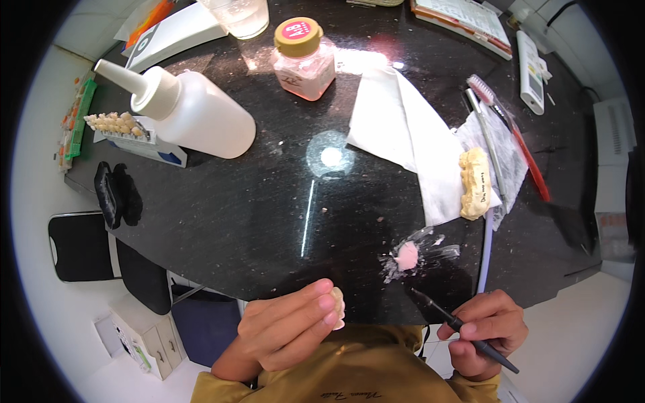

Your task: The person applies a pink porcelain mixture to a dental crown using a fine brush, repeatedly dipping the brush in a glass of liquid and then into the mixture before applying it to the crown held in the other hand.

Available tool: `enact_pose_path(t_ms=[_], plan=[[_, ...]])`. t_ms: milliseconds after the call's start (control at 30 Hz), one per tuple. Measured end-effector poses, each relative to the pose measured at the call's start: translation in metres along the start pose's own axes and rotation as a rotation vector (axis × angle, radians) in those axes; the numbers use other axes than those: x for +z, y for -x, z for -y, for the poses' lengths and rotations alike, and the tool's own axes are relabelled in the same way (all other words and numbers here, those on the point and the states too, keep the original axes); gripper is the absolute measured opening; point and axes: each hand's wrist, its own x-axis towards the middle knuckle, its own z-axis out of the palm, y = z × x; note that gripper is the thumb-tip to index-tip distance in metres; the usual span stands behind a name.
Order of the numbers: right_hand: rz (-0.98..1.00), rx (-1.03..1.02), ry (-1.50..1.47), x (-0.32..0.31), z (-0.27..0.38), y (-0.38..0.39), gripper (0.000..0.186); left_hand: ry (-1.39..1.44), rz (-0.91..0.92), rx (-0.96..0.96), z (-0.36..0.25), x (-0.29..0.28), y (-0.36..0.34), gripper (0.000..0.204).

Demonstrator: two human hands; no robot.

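At the table's front edge my left hand (289, 329) is closed on a small cream-coloured dental piece (339, 310), which pokes out past the fingertips. Most of that piece is hidden behind my fingers. My right hand (488, 329), lower right, grips a slim black pen-shaped tool (445, 314). Its thin dark tip points up and left, just short of a soft pink lump (406, 256) smeared on the dark tabletop. Beyond the right hand, a yellowish dental cast (476, 181) with handwriting on it rests on the edge of white tissue (403, 127).
A white squeeze bottle (208, 117) and a rack of sample teeth (117, 125) stand at left. Farther back are a gold-lidded pink jar (304, 67) and a clear cup (242, 17). A red-handled toothbrush (527, 154), metal instrument (489, 141) and lavender tube (485, 252) lie at right.
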Motion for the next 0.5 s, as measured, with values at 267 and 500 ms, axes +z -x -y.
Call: enact_pose_path(t_ms=[267,500], plan=[[0.075,-0.055,0.242,-0.007,-0.01,-0.002,0.028,-0.071,-0.12,0.038,0.004,0.01,0.005,0.025],[0.099,-0.092,0.231,-0.002,-0.011,-0.01,0.027,-0.082,-0.125,0.04,0.003,0.01,0.005,0.024]])
